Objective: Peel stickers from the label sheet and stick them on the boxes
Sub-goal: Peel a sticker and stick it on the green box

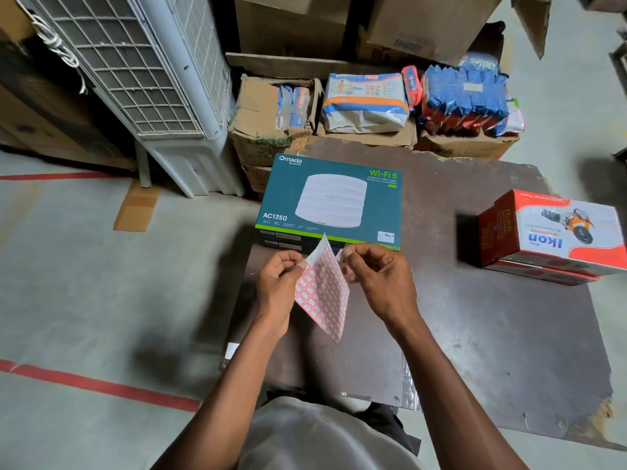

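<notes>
A label sheet [322, 293] of small red-bordered white stickers hangs tilted above the brown table [475, 334]. My left hand [276, 283] pinches its upper left edge between thumb and fingers. My right hand [376, 273] pinches at the sheet's upper right corner, where a small white sticker shows at the fingertips. Just beyond the hands, a teal Omada Wi-Fi box [330, 201] lies flat on the table. A red and white Ikon box [553, 235] stands at the table's right side.
A white air cooler [142, 79] stands at the left. Worn cardboard cartons [264, 130] with blue and white packets [366, 100] line the table's far edge. Red tape lines [101, 385] cross the grey floor on the left.
</notes>
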{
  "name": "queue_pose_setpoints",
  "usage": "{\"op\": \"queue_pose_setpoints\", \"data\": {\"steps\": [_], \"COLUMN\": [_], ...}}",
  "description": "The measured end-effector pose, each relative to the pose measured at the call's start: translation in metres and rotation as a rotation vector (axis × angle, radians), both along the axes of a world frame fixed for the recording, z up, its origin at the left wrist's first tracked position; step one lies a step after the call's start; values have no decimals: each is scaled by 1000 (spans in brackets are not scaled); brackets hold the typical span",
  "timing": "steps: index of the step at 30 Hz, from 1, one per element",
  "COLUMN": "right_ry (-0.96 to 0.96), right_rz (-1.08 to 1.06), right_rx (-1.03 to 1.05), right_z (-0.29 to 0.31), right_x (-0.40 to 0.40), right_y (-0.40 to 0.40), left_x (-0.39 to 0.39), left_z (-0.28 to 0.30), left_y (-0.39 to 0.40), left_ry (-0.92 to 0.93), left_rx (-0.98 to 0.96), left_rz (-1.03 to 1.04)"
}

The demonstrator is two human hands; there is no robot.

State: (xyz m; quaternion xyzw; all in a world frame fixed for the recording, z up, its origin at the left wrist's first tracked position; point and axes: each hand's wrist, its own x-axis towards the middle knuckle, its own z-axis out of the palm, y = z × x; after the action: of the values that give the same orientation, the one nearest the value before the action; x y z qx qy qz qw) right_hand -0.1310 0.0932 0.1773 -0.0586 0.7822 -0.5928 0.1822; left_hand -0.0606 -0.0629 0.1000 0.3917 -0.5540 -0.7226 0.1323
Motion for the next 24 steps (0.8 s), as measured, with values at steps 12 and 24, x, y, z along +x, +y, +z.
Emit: {"op": "queue_pose_setpoints", "data": {"steps": [12,24], "right_ry": [-61,-173], "right_rz": [1,54], "right_rx": [40,64], "right_z": [-15,-46], "right_x": [7,13], "right_y": [-5,-8], "left_x": [21,34], "left_z": [-107,-126], "left_y": [-24,-38], "left_ry": [-324,-490], "left_rx": [-103,-227], "left_rz": [45,-371]}}
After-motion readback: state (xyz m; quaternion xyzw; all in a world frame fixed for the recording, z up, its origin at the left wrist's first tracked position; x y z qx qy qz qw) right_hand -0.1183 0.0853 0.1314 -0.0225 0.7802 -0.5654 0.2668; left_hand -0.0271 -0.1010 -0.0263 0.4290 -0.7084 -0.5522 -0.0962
